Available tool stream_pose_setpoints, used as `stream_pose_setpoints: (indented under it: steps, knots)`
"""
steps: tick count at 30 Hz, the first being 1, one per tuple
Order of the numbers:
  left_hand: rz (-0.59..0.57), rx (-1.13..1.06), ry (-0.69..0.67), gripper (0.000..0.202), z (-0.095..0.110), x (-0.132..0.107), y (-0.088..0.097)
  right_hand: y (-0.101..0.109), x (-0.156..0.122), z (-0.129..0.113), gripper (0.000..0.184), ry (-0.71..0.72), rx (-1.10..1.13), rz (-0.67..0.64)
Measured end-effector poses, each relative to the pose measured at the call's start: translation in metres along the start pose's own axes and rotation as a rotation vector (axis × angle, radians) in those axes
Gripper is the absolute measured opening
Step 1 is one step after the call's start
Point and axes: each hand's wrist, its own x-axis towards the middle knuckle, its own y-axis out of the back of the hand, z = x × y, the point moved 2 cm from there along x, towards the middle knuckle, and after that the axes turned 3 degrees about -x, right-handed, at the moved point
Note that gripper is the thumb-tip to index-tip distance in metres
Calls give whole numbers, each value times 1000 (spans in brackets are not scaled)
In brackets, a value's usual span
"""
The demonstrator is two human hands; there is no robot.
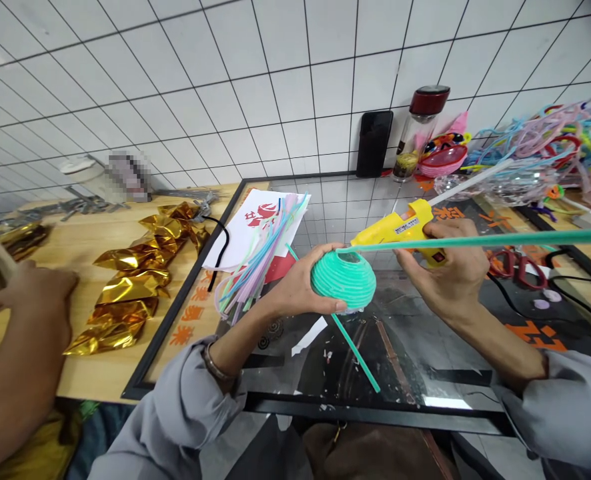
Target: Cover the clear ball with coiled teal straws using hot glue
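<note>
My left hand (305, 285) is wrapped around a round, hollow pot (344, 283) coiled from green pipe cleaner, with an opening at its top. From the rim a long green pipe cleaner (520, 238) runs off to the right edge, passing in front of my right hand (450, 267). That hand grips a yellow hot glue gun (400, 227), its nozzle pointing left at the pot's rim. A white glue stick (470, 181) sticks out of the gun's back. Whether the nozzle touches the coil, I cannot tell. Below the pot, another green pipe cleaner (358, 357) lies on the glass.
Pastel pipe cleaners (260, 260) lie on white paper (230, 230) at left. Gold foil (130, 287) and another person's arm (25, 327) are farther left. A phone (374, 143) and glass bottle (409, 143) stand by the wall. Red scissors (518, 268) and black cords lie at right.
</note>
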Motion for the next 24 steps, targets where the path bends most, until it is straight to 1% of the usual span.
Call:
stream_pose_setpoints:
  steps: [3,7,11,15,24]
  knots:
    - [-3,17,11,95,0,0,1,1,0,-1,27,10,45,-3]
    - [-10,20,26,95,1,-1,1,4,-1,-1,26,-54,108,-39]
    - [-13,11,30,95,2,-1,1,4,-1,0,22,-59,79,-68]
    - [-14,16,32,95,1,-1,1,2,0,2,23,-35,33,-54]
    - [-11,29,39,99,0,-1,1,7,0,-1,21,-40,84,-82]
